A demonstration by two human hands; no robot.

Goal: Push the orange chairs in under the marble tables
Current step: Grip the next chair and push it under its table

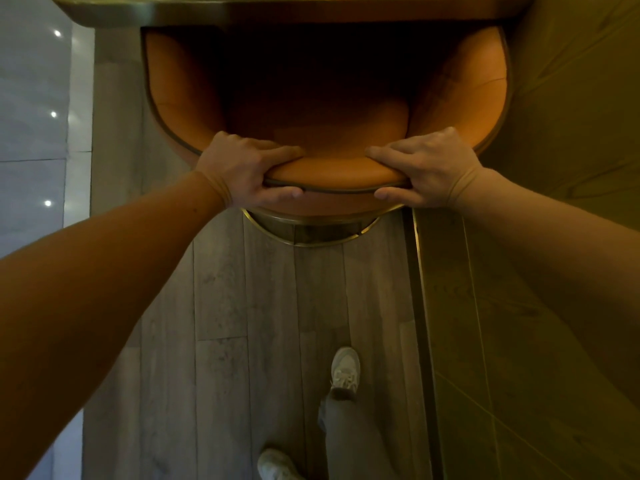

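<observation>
An orange tub chair point(332, 173) with a curved padded back and brass trim stands right in front of me. Its seat front lies in shadow beneath the brass-edged table point(214, 10) at the top of the head view. My left hand point(242, 169) grips the top of the backrest left of centre, fingers over the inside and thumb on the outside. My right hand point(429, 168) holds the same rim right of centre in the same way. The table's top surface is out of view.
Grey wood-plank floor point(242, 323) runs under me, with my two pale sneakers point(344, 372) at the bottom. A dark panelled wall point(554, 98) with a brass strip lines the right. Glossy pale tile point(31, 133) lies to the left. The chair's round brass base point(311, 233) shows below the backrest.
</observation>
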